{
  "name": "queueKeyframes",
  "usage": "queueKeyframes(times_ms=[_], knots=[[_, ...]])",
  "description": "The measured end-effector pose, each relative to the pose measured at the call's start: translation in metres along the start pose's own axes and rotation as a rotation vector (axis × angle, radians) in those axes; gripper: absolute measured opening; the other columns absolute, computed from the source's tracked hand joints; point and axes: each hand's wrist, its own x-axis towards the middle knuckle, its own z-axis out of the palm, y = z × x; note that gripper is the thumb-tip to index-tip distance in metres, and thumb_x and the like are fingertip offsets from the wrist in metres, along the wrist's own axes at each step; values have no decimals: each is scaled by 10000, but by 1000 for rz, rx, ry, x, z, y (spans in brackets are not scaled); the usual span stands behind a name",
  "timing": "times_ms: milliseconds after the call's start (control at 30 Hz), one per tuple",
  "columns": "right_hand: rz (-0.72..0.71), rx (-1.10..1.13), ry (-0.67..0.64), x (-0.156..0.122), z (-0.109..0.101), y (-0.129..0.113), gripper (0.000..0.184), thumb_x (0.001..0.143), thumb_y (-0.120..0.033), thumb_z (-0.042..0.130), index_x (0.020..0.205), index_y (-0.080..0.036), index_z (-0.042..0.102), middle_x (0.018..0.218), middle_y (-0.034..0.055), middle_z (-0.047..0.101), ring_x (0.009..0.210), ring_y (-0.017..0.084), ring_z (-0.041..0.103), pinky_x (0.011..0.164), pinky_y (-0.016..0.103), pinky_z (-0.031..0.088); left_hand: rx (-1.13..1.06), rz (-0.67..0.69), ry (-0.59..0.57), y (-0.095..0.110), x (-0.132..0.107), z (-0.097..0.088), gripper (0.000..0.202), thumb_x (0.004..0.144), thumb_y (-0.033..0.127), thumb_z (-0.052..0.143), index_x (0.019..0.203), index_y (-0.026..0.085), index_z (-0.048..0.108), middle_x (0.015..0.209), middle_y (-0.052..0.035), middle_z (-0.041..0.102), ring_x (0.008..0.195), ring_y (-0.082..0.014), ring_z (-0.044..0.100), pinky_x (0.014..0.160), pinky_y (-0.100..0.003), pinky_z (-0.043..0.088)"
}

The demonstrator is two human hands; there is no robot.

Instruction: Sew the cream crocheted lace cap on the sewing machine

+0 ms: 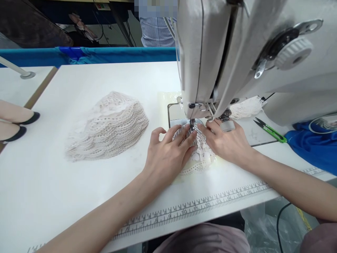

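Shows a white table (47, 196) extending beneath the fingers and well out to their left, with a ruler strip (195, 209) along the edge nearer the body than either set of fingers. Carries a white sewing machine (258, 45), rising beyond the fingertips and overhanging those on the right. Bears a heap of lace (113, 130) well apart to the left of the fingers, and a blue cloth (313, 147) well off to their right. Has the left hand (165, 154) palm down, fingers bent and slightly spread, tips laid on the lace piece (204, 153) from above rather than closed round it. Has the right hand (229, 140) opposite, forefinger reaching onto the same lace, other fingers bent and partly hidden by the machine; cannot tell whether pinching. Locates the lace piece beneath and between both hands' fingers, spreading toward the body. Includes a second lace strip (247, 107) beyond the right-hand fingers, green-handled snips (272, 131) to their right, and a presser foot (192, 124) just beside the left fingertips.
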Motion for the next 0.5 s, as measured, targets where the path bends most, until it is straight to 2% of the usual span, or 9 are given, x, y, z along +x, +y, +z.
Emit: queueKeyframes(times_ms=[167,267,333,400,500], knots=[[-6,-4,34,0,-2,4,362,897,-97,434,1198,-147,629,1003,113,691,837,218,551,666,353,331,55,23,0,2,-1,-7,326,964,322,493,1246,189,591,1290,-73,630,1153,-279,578,890,-478,352],[18,175,16,-2,-13,8,286,917,-152,446,1083,-175,678,950,69,693,736,179,554,633,329,338,75,39,21,3,-3,-24,250,938,299,535,1143,199,637,1139,-53,707,964,-262,634,816,-443,374],[10,396,-62,-3,-24,12,218,918,-275,509,1025,-198,683,943,31,683,664,142,542,577,299,331,10,69,-45,3,-5,-36,199,908,328,575,1031,196,659,1037,-51,713,816,-222,640,736,-397,393],[-36,607,-196,-4,-32,16,212,872,-364,599,1009,-217,666,984,1,660,652,115,542,539,270,322,-68,118,-169,3,-6,-43,198,874,363,610,959,188,652,1009,-53,688,721,-182,621,674,-355,404],[-90,760,-311,-5,-37,20,91,882,-281,601,936,-222,645,1000,-10,628,729,108,567,559,245,337,-111,155,-288,6,-9,-43,126,909,273,538,891,187,628,961,-47,669,630,-141,582,606,-308,397]])
